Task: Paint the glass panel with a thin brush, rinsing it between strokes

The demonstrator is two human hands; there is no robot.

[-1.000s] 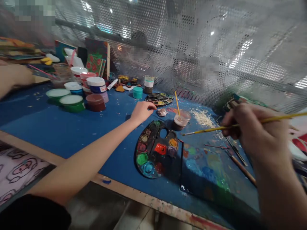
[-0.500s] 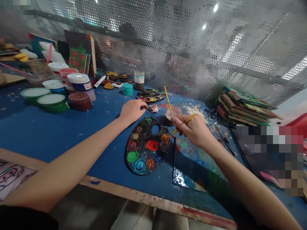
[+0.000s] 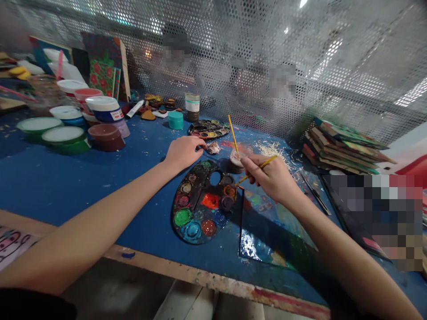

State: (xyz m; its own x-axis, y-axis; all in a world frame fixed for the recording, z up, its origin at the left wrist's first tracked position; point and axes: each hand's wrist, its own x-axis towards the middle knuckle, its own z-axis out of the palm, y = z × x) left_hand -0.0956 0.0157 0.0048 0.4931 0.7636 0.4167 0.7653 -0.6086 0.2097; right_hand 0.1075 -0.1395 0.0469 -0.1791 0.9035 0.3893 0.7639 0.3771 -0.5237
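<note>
Your right hand (image 3: 271, 178) had its fingers pinched round a thin yellow brush (image 3: 243, 179), tip down at the right edge of the palette (image 3: 196, 209), right by the orange well. The palette lay flat on the blue table (image 3: 83, 178), close to the near edge, between your two hands. Your left hand (image 3: 183, 151) rested on the table at the palette's far rim, fingers loosely curled, knuckles up; honestly couldn't tell if they had hold of anything. Just right of those fingertips sat a small painted scrap (image 3: 214, 147). Just beyond your right hand stood a cup (image 3: 236, 163) with a second brush (image 3: 232, 131) leaning in it, and farther off a second palette (image 3: 208, 129). Right of the near palette lay a paint-smeared sheet (image 3: 267, 240). Paint tubs (image 3: 66, 133) crowded the far left, a stack of painted boards (image 3: 336, 144) sat far right, and shavings (image 3: 271, 149) were scattered between cup and stack
</note>
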